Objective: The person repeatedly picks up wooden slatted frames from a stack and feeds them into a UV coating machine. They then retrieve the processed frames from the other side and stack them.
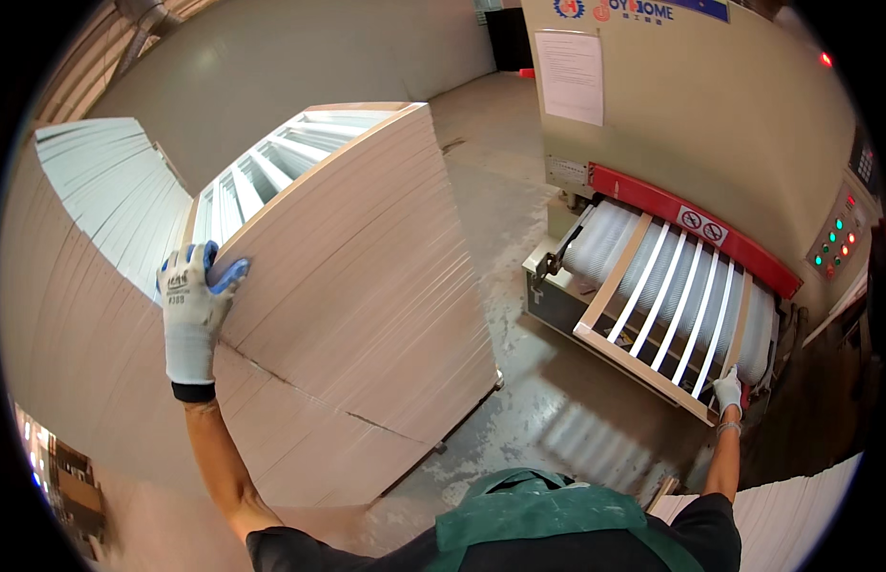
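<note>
My left hand [190,310], fingers curled over the top edge of the panel stack [367,286], steadies it; my right hand [727,391] grips the near corner of the slatted frame [658,305] at the machine [710,124] mouth; feeding step, next needs a level push

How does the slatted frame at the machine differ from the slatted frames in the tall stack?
The slatted frame at the machine is single and lies flat, half inside the machine's mouth; the stacked frames are many, piled on one another.
The right hand touches the near corner of the frame at the machine; the left hand rests on the stack's top edge.
Both show white slats in pale wooden frames.
</note>
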Motion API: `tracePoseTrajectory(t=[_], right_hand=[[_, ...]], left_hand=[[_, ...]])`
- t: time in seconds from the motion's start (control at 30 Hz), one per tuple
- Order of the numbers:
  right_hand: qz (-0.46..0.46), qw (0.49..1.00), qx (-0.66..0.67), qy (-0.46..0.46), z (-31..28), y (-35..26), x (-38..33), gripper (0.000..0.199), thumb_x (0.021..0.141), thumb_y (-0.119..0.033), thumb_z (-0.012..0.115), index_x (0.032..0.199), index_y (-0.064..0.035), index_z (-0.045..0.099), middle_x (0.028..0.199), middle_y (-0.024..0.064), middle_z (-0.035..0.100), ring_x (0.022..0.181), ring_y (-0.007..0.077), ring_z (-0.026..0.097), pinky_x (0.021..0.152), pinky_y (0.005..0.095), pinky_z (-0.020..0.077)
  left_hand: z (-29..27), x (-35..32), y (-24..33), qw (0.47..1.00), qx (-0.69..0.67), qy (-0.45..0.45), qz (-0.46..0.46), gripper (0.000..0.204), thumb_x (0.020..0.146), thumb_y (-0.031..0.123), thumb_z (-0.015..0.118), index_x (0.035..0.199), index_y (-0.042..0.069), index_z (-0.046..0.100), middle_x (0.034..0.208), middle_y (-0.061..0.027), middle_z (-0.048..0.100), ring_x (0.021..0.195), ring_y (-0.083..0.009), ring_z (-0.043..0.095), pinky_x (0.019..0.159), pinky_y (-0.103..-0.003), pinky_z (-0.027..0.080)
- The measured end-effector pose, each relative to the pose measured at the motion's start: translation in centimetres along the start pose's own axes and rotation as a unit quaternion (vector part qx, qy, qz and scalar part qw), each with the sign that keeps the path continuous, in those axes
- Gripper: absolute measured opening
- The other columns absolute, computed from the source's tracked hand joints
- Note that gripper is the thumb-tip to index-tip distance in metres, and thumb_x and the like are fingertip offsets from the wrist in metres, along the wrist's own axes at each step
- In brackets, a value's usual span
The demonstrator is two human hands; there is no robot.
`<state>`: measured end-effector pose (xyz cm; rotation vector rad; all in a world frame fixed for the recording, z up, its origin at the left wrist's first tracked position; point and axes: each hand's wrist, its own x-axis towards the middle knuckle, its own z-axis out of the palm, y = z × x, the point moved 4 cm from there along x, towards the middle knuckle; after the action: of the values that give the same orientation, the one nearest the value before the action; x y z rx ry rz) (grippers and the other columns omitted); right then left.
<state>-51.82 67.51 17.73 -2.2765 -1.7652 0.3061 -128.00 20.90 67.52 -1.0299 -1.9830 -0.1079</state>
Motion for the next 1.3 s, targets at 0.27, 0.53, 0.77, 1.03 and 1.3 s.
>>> tracePoseTrajectory(t=[0.27, 0.53, 0.77, 1.03, 1.3], right_hand=[[-0.167, 0.964, 0.13, 0.159, -8.7, -17.0, -4.6, 0.068, 0.089, -0.03, 0.073, 0.146, -0.0011, 0.05, 0.137, 0.0224, 0.061, 0.124, 0.0377, 0.059, 0.11, 0.0419, 0.0444], [-0.29, 0.417, 0.678, -0.531, -16.2, -42.1, -17.8, 0.066, 0.11, -0.052, 0.037, 0.144, 0.0026, 0.05, 0.122, 0.0207, 0.07, 0.1, 0.0287, 0.073, 0.087, 0.0404, 0.0605], [-0.515, 0.589, 0.548, -0.297, -18.0, -48.9, -25.8, 0.051, 0.101, -0.024, 0.061, 0.143, 0.0026, 0.049, 0.116, 0.0083, 0.068, 0.077, 0.007, 0.061, 0.067, 0.0203, 0.0526], [-0.286, 0.787, 0.541, -0.075, -8.4, -37.7, -26.8, 0.034, 0.079, -0.01, 0.083, 0.106, 0.0059, 0.068, 0.084, 0.0023, 0.068, 0.074, 0.0057, 0.06, 0.064, 0.0273, 0.0527], [-0.036, 0.825, 0.564, 0.01, -6.0, -19.1, -30.2, 0.026, 0.079, -0.002, 0.08, 0.102, 0.0032, 0.068, 0.079, 0.0002, 0.066, 0.064, 0.0059, 0.058, 0.055, 0.0255, 0.0486]], left_hand=[[-7.1, -5.4, 5.6, 0.995, 0.011, 0.049, 0.084, 0.046, 0.077, 0.018, 0.084, 0.117, 0.005, 0.065, 0.103, -0.0133, 0.063, 0.105, -0.0315, 0.06, 0.103, -0.048, 0.043], [-12.5, -13.7, 8.8, 0.996, 0.003, -0.006, 0.092, 0.065, 0.071, 0.016, 0.087, 0.13, 0.002, 0.063, 0.103, -0.011, 0.058, 0.102, -0.0318, 0.058, 0.108, -0.054, 0.041], [-5.1, -19.2, 7.0, 0.989, -0.079, -0.07, 0.103, 0.061, 0.075, 0.007, 0.076, 0.134, 0.004, 0.062, 0.097, -0.0086, 0.056, 0.097, -0.0275, 0.057, 0.113, -0.058, 0.037], [-0.4, -21.0, 12.0, 0.971, -0.123, -0.022, 0.206, 0.034, 0.087, 0.014, 0.07, 0.121, 0.012, 0.072, 0.099, -0.0075, 0.059, 0.098, -0.0245, 0.06, 0.113, -0.066, 0.036], [4.4, -19.6, 19.7, 0.88, -0.274, -0.097, 0.375, 0.066, 0.075, 0.012, 0.076, 0.139, 0.01, 0.061, 0.097, -0.0055, 0.058, 0.101, -0.0242, 0.059, 0.12, -0.066, 0.026]])
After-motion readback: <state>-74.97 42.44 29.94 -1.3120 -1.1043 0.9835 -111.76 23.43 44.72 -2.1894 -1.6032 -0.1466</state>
